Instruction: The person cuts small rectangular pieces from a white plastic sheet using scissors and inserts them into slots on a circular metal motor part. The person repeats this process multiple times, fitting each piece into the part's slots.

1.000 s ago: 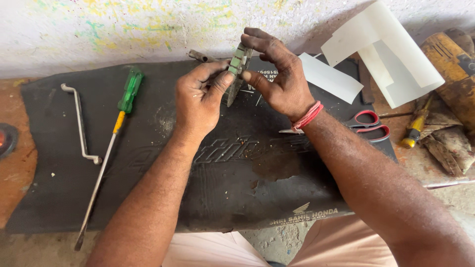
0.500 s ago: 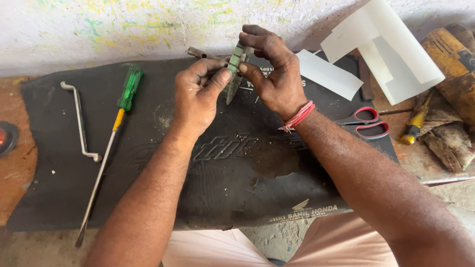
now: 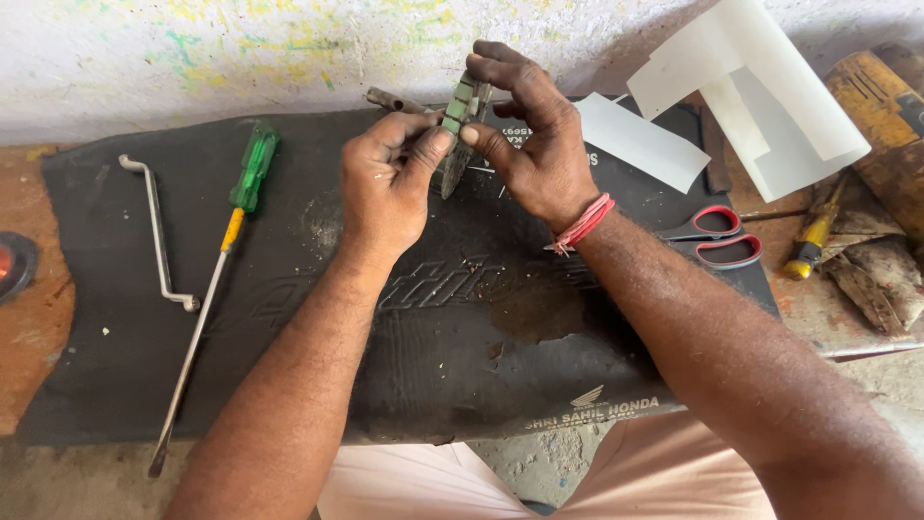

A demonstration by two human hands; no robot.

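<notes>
Black rubber mat (image 3: 289, 318): it is lying under both forearms, nearest the person, and carrying everything the hands are working above.
Left hand (image 3: 385, 188): it is curling shut around the lower, pointed end of the small metal part (image 3: 460, 120), thumb pressing against its side.
Right hand (image 3: 534, 135): it is clamping the upper end of the same part, fingers arching over the top and thumb meeting the left thumb, so both hands are closing together on one piece.
Small metal part: it is being held upright just above the mat, between the two hands, greyish-green with ridged segments and tapering to a point below.
Handling: it is looking stiff, light and probably greasy, so it is likely to slip; gripping the flat ridged sides rather than the narrow tip seems the safer hold.
Red thread band (image 3: 582, 223): it is circling the right wrist.
Green-handled screwdriver (image 3: 217, 279): it is lying on the mat well left of the left hand, shaft pointing toward the person.
Bent metal rod (image 3: 156, 231): it is resting farther left of the screwdriver.
Red-handled scissors (image 3: 717, 236): they are lying just right of the right wrist.
White sheets (image 3: 760, 87): they are lying beyond and right of the right hand, against the wall.
Yellow-handled tool (image 3: 808, 246): it is sitting past the scissors, far right.
</notes>
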